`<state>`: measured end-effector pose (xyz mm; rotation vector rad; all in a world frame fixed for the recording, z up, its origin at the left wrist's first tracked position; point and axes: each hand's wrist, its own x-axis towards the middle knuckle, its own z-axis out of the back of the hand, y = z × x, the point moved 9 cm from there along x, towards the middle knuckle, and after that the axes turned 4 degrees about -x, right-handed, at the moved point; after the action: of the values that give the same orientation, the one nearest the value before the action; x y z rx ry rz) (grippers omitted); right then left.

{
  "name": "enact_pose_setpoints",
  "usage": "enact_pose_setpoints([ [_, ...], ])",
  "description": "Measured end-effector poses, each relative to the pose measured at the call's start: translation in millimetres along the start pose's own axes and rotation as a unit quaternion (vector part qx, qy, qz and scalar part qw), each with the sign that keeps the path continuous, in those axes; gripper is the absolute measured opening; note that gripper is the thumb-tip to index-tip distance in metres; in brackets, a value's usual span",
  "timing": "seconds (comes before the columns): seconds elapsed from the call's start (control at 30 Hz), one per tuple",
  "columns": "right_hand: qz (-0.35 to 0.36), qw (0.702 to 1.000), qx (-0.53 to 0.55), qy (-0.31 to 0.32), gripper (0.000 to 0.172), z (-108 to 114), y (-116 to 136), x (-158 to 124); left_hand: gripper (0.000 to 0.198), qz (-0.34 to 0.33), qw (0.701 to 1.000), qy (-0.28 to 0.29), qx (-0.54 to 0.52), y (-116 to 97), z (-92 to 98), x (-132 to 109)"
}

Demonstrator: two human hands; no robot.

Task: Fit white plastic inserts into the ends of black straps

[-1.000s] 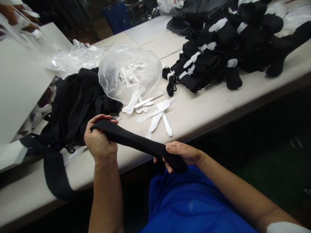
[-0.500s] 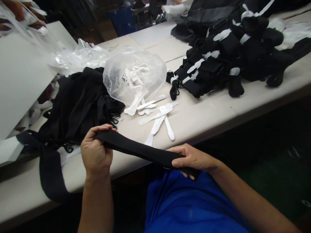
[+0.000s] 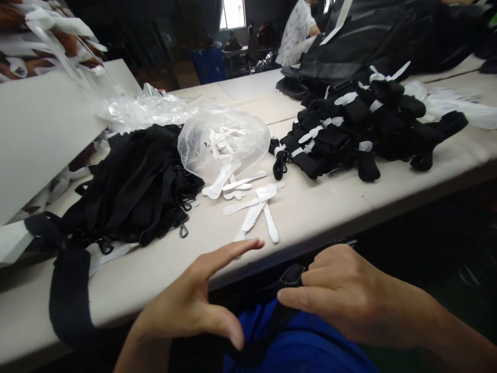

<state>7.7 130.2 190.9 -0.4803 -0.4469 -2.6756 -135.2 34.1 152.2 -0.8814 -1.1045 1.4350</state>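
My left hand (image 3: 202,295) is open, thumb and fingers spread wide, in front of the table edge. My right hand (image 3: 341,295) is closed on a black strap (image 3: 277,321) with a dark buckle (image 3: 292,275) by its fingertips. The strap hangs over my blue clothing and runs down behind my left thumb. Beyond the hands, several white notched plastic strips (image 3: 254,213) lie on the table, spilling from a clear plastic bag (image 3: 194,142).
A heap of loose black straps (image 3: 135,181) with metal hooks lies at the left. Bundled black straps (image 3: 349,124) with white strips are piled at the right, before black bags (image 3: 361,46). A white box (image 3: 42,140) stands far left. A person (image 3: 297,31) is beyond the table.
My left hand has let go of the flat folded strap and opened, moving right and down. My right hand has turned over, holding near a buckle. The view has tilted up.
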Motion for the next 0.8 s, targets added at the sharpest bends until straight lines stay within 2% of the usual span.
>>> enact_pose_setpoints([
  [0.1, 0.050, 0.996, -0.075, 0.015, 0.036, 3.8, 15.4, 9.2, 0.101, 0.031, 0.992, 0.087, -0.090, 2.9, -50.1, 33.2],
  [0.17, 0.061, 0.993, -0.098, 0.008, 0.043, 5.5, 17.4, 10.0, 0.114, 0.052, 0.983, 0.122, -0.128, 10.4, -72.3, 40.7],
  [0.2, 0.056, 0.992, -0.110, 0.001, 0.047, 5.5, 15.5, 9.0, 0.120, 0.065, 0.982, 0.116, -0.137, 16.0, -78.1, 41.7],
  [0.27, 0.033, 0.990, -0.139, -0.017, 0.051, 3.5, 7.9, 5.2, 0.124, 0.088, 0.982, 0.071, -0.154, 27.4, -83.7, 41.1],
  [0.3, 0.019, 0.988, -0.154, -0.027, 0.052, 1.4, 3.3, 2.8, 0.120, 0.096, 0.980, 0.043, -0.167, 32.0, -86.0, 40.2],
  [0.43, -0.049, 0.978, -0.190, -0.076, 0.051, -7.3, -17.9, -6.0, 0.075, 0.075, 0.979, -0.074, -0.175, 39.3, -92.2, 40.0],
  [0.5, -0.107, 0.971, -0.175, -0.123, 0.049, -6.6, -31.3, -10.9, 0.066, 0.035, 0.982, -0.141, -0.118, 37.7, -87.0, 39.8],
  [0.6, -0.230, 0.954, -0.035, -0.189, 0.038, -13.9, -57.9, -20.4, 0.063, -0.031, 0.964, -0.266, -0.008, 27.7, -68.8, 33.2],
  [0.67, -0.309, 0.924, 0.118, -0.191, 0.026, -37.3, -73.5, -24.0, 0.063, -0.047, 0.943, -0.330, 0.011, 22.3, -58.3, 29.6],
  [0.73, -0.357, 0.879, 0.260, -0.180, 0.021, -66.6, -79.9, -23.0, 0.059, -0.021, 0.931, -0.362, -0.035, 25.5, -50.9, 31.8],
  [0.8, -0.378, 0.834, 0.357, -0.185, 0.027, -88.3, -81.0, -20.1, 0.051, 0.023, 0.920, -0.370, -0.128, 35.4, -46.2, 37.7],
])
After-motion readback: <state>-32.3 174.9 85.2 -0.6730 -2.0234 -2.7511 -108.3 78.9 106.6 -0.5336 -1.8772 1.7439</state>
